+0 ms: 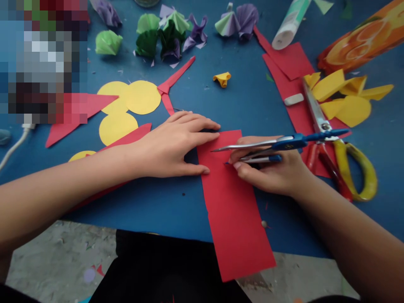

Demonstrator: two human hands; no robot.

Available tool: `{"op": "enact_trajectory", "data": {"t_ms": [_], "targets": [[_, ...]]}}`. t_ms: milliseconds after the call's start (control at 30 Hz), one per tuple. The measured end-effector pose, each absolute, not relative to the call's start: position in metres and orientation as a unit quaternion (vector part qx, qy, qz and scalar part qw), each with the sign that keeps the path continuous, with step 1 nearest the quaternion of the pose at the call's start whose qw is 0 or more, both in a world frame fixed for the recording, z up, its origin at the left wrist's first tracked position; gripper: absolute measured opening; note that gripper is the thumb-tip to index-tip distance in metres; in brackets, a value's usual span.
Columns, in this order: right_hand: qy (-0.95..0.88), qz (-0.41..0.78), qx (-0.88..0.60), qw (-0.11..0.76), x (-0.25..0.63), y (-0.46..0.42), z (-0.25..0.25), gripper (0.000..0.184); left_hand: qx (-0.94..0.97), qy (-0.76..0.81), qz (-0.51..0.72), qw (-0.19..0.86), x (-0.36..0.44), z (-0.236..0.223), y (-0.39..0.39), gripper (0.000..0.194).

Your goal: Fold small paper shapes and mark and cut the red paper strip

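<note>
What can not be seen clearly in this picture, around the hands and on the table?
Head view only:
- Compass tip: whether it touches the red strip is hidden by the right hand.
- Strip's left top edge: covered by the left hand.
- Top-left corner: pixelated, contents unreadable.
- Tube and orange pack: cut off by the top and right edges.
- Scissors: partly behind the compass.

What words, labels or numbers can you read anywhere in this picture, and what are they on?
No text can be read.
Compass in the right hand: a small dark mark on its blue hinge, too small to read.
Glue tube: green and white, print too blurred to read.
Orange packet: only a picture of orange slices, no legible words.
Red paper strip under the left hand: blank.
</note>
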State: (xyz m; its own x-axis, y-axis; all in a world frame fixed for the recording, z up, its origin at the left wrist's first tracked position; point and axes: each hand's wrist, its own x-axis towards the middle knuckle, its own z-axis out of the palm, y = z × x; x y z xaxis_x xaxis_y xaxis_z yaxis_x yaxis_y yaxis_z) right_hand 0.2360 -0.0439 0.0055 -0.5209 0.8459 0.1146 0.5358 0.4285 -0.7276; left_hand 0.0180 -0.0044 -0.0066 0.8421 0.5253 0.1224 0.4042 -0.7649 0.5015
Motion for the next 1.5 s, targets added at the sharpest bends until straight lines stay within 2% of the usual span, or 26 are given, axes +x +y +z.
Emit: {"op": "enact_trajectory", "data": {"t_ms": [167, 567, 933, 1133, 1500], "targets": [[-0.768, 0.332, -0.471, 0.279, 0.2425, -0.0444, 0.0015, 0.003, 0.93, 0.246, 0.133, 0.236, 0.0178, -0.008, -0.0038, 0.052], [-0.8, 0.311, -0.45, 0.247, 0.243, -0.0393, 0.0005, 0.005, 0.93, 0.245, 0.136, 0.236, 0.0176, -0.007, -0.0043, 0.052], [-0.793, 0.343, -0.446, 0.232, 0.243, -0.0428, 0.0031, 0.005, 0.932, 0.242, 0.139, 0.231, 0.0171, -0.0088, -0.004, 0.052], [-0.77, 0.313, -0.475, 0.29, 0.2427, -0.0447, -0.0021, 0.005, 0.931, 0.246, 0.137, 0.233, 0.0174, -0.0085, -0.0043, 0.053], [-0.783, 0.301, -0.461, 0.289, 0.2428, -0.042, -0.0009, 0.009, 0.932, 0.243, 0.146, 0.226, 0.0175, -0.0097, -0.0043, 0.054]]}}
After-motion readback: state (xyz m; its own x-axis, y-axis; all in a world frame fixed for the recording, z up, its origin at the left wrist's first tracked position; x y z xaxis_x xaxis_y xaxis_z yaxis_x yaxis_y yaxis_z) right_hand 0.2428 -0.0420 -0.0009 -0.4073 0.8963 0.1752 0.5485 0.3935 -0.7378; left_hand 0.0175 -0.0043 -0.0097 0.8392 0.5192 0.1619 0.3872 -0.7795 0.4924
